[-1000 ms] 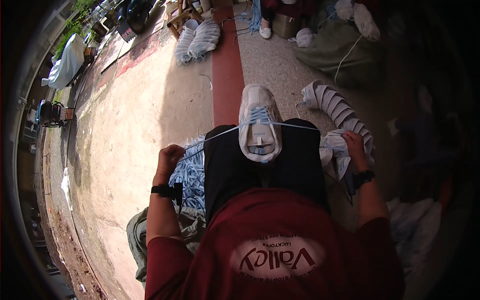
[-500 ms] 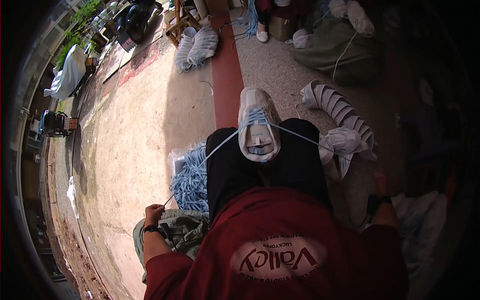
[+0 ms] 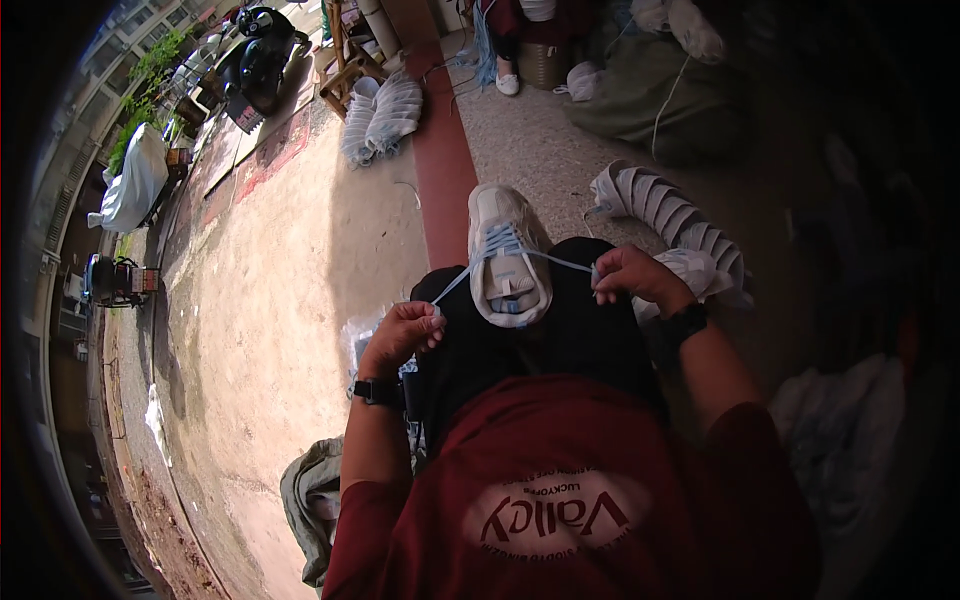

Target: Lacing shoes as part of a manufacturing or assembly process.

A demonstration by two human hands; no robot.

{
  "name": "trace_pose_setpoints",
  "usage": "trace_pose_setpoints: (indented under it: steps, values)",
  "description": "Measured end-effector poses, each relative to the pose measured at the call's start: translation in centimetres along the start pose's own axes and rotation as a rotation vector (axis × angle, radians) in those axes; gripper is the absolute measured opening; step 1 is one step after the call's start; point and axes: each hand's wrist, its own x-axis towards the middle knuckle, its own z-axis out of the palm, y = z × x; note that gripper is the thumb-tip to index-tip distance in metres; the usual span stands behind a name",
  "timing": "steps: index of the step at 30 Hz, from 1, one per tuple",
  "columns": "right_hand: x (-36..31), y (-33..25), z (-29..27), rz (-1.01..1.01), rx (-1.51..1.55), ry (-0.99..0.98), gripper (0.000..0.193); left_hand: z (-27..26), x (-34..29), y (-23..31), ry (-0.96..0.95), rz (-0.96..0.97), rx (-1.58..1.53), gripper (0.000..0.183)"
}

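Note:
A cream-white sneaker (image 3: 496, 212) rests between my knees, its toe pointing away from me. Light blue shoelace (image 3: 503, 240) crisscrosses its tongue, and one end runs out to each side. My left hand (image 3: 407, 333) pinches the left lace end just above my left thigh. On the other side, my right hand (image 3: 632, 276) has its fingers closed on the right lace end, above my right knee. Both lace ends slope only a little between shoe and fingers. My left forearm mostly hides a bundle of blue laces beside my left leg.
A curved row of nested white shoe pieces (image 3: 675, 210) lies to the right. Two more rows (image 3: 393, 115) lie at the far left of the red floor strip (image 3: 447, 170). Ahead, a person's foot (image 3: 508, 84) shows near a dark green sack (image 3: 650, 105). Grey-green cloth (image 3: 312, 500) lies by my left elbow.
Both hands have come in from far out at the sides to close beside the shoe. The lace lengths between hands and shoe are now much shorter.

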Motion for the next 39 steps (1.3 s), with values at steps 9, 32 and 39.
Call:
trace_pose_setpoints:
  steps: [9,32,39]
  values:
    - [10.2,0.0,5.6,-0.378,0.13,0.401,0.009,3.4,7.7,0.5,0.08,0.202,-0.087,0.012]
    - [10.6,0.2,6.2,-0.278,-0.352,0.601,0.014,5.2,6.3,0.5,0.279,0.303,-0.067,0.012]
    - [7.9,-0.3,9.3,-0.429,-0.831,0.661,0.013,8.4,6.9,2.0,0.283,0.378,0.279,0.009]
